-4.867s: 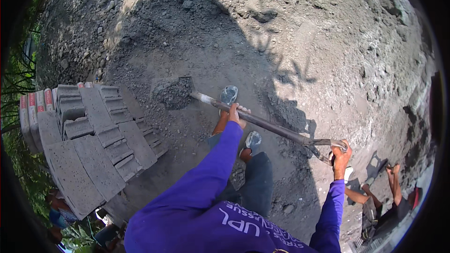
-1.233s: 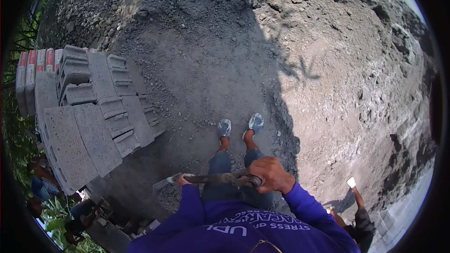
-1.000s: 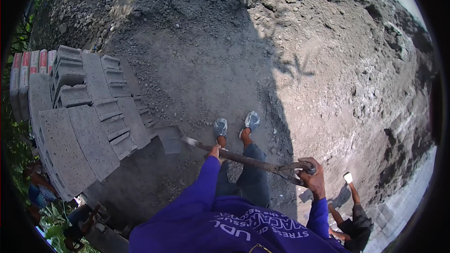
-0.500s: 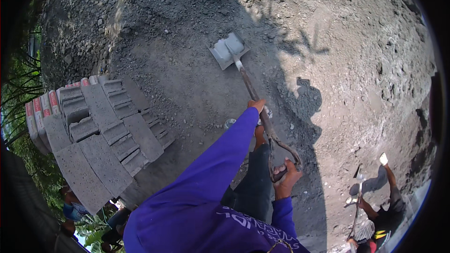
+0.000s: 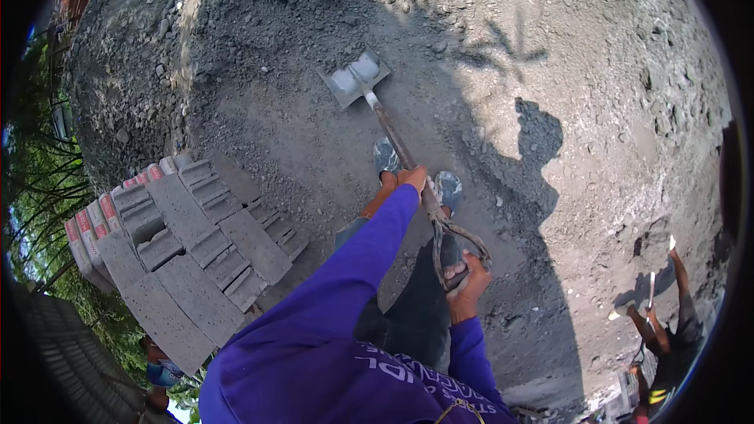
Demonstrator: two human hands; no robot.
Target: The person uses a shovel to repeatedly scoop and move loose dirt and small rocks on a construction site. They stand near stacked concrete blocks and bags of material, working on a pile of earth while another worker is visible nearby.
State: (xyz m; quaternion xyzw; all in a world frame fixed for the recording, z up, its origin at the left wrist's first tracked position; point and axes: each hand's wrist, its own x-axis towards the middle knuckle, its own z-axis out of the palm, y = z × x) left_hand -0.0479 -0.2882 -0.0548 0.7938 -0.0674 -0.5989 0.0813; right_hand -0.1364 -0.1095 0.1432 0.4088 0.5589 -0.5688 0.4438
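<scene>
Brown-shafted, grey-bladed shovel (image 5: pixel 393 135): likely stiff, far-heavy; your left hand (image 5: pixel 412 179) clenches mid-shaft, right hand (image 5: pixel 470 284) the near handle; hold there.

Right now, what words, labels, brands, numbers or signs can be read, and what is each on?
Purple shirt: white lettering across the chest, only partly legible; wording not copied here.
Pale bags beyond the grey blocks: red printing, too small to read.
Shovel: no lettering visible.
</scene>
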